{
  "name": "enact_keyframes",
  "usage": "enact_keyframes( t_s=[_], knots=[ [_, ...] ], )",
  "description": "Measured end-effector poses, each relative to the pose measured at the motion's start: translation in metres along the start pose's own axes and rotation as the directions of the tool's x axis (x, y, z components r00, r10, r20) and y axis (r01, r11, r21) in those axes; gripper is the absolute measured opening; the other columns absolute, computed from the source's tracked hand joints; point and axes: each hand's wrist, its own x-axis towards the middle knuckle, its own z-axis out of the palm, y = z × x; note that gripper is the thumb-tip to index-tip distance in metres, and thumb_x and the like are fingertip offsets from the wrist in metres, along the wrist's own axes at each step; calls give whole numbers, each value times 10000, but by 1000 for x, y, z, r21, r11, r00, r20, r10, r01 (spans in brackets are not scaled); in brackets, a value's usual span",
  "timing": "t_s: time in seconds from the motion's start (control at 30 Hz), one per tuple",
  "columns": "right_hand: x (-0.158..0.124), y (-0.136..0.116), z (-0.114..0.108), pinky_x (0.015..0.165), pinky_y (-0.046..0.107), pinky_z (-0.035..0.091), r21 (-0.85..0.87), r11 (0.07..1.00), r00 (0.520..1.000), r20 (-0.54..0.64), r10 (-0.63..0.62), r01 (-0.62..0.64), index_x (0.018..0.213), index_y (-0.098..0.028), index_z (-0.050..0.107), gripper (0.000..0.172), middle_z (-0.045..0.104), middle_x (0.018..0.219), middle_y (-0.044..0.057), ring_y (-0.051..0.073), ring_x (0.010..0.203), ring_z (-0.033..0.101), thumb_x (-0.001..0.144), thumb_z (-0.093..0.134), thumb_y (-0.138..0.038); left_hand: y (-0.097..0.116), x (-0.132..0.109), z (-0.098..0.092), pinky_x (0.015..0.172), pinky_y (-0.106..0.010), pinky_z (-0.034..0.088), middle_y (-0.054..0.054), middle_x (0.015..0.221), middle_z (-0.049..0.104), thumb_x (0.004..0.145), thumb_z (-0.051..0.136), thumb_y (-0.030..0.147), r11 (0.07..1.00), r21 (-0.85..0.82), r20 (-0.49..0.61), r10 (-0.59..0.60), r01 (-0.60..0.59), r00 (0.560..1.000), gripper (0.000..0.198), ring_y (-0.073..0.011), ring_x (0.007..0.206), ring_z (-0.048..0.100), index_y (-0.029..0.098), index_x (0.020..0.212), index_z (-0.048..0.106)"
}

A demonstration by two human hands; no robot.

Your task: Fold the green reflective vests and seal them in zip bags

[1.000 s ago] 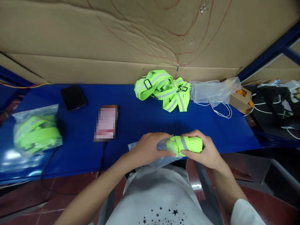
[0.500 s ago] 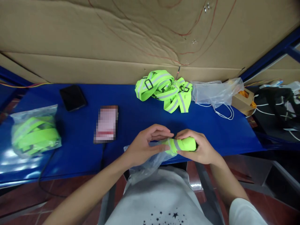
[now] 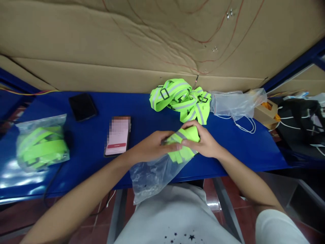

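Note:
My right hand is closed round a folded neon-green reflective strap bundle, its lower end sitting in the mouth of a clear plastic bag. My left hand pinches the rim of that bag beside the bundle. The bag hangs down toward my lap over the front edge of the blue table. Both hands meet just above the table's near middle.
A heap of loose green straps lies at the back centre, with an empty clear bag to its right. A filled bag of straps sits at the left. Two phones, a small box and cables are also on the table.
Both hands lifted forward over the table with the bundle. The bag now hangs open below it, and the bundle's end has gone into the bag mouth.

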Motion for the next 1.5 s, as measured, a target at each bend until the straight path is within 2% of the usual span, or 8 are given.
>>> enact_keyframes(
  t_s=[0.3,0.5,0.67,0.9,1.07,1.17,1.23,1.5],
  knots=[
    [33,7,26,1080,432,480,-103,989,994,-29,-110,106,1362,-225,535,390,625,1337,135,261,1268,593,1038,538,-441,-22,14,-12,989,-358,537,-62,1223,753,790,796,564,981,-192,-231,-15,-30,973,629,-284,1146,672,180,1281,708],
    [25,17,28,855,344,583,227,971,967,-225,123,-71,1157,-242,685,421,750,1050,33,210,958,723,835,825,-475,-27,16,-12,1016,-384,552,-101,1404,674,751,859,459,976,-214,-245,-22,-32,969,794,-299,1239,654,185,1441,577],
    [21,9,23,830,335,572,75,997,967,-253,10,9,1100,-245,729,356,748,1029,33,195,913,709,829,839,-449,-22,14,-15,1055,-391,521,-69,1338,707,823,797,440,988,-132,-114,67,-82,991,602,-292,1234,652,196,1348,632],
    [27,12,32,603,238,448,-304,949,987,-113,-118,79,790,-189,640,294,638,684,-15,99,601,574,1005,628,-389,-45,24,8,1127,-429,450,-108,1368,659,780,815,406,972,-222,-240,29,-84,970,605,-316,1311,587,182,1303,606],
    [30,9,25,628,240,484,-271,959,982,-143,-123,80,827,-185,725,302,704,710,0,111,636,633,1034,587,-354,-49,22,7,1015,-371,508,-91,1338,646,778,839,366,945,-289,-229,84,-150,970,674,-286,1224,618,189,1364,556],
    [27,5,11,835,282,571,-138,990,998,-37,-41,35,1162,-228,754,226,800,1041,34,169,929,749,1012,636,-348,-48,17,-1,852,-315,537,-59,1197,673,799,825,372,902,-410,-235,39,-135,971,696,-245,1065,656,204,1401,520],
    [23,4,5,914,292,585,-42,999,998,63,18,-16,1295,-245,699,343,784,1180,41,190,1053,755,964,712,-331,-49,14,-4,821,-294,523,-45,1164,673,809,822,394,902,-413,-250,18,-123,968,693,-235,1052,646,223,1410,522],
    [20,9,22,805,215,602,296,938,859,513,5,-182,1622,-260,303,713,734,1114,27,121,940,718,999,649,-275,-54,11,-2,899,-302,503,-49,1228,683,851,786,407,925,-372,-190,9,-81,982,608,-249,1150,630,248,1397,570]
  ],
)
